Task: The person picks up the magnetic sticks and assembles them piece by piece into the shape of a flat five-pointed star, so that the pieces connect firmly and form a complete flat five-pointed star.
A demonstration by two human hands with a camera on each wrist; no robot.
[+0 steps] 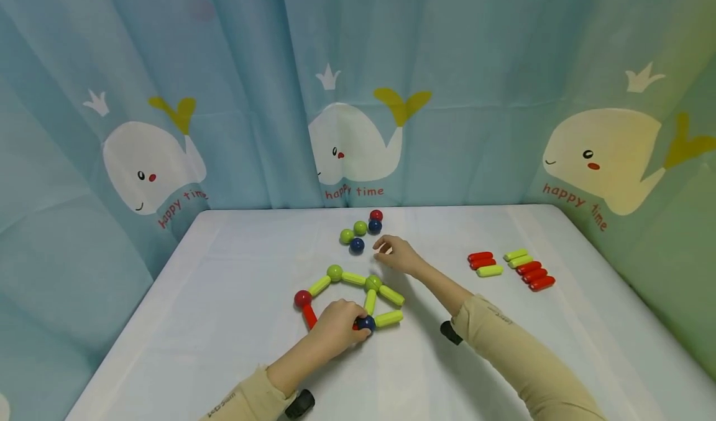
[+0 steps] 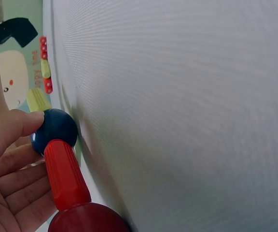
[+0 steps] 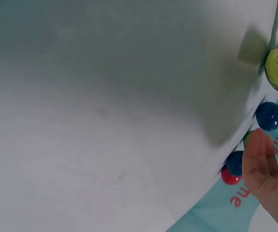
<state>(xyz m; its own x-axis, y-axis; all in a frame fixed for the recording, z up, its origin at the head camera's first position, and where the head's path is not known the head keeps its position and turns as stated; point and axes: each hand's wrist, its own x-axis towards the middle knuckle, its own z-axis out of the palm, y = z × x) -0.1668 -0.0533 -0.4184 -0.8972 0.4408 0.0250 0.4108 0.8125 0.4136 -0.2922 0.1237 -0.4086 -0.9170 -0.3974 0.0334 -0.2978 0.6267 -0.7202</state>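
Left grip [image 1: 338,326] pinches the blue ball [image 1: 366,324] on the near side of the frame [image 1: 353,278]: looks hard, slick, likely light; hold its middle! Right grip [image 1: 399,255], relaxed and empty, hovers near loose balls [image 1: 357,245].

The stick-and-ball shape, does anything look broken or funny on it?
Nothing looks broken, though the left hand hides part. Its two rightmost green sticks look unfinished: their right ends have no ball, leaving a gap.

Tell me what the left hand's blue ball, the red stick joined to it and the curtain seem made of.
Blue ball: glossy, perhaps plastic or coated metal, given its highlight.
Red stick: probably plastic, semi-gloss, with moulded-looking ridges.
Curtain: likely fabric, matte, hanging in folds.
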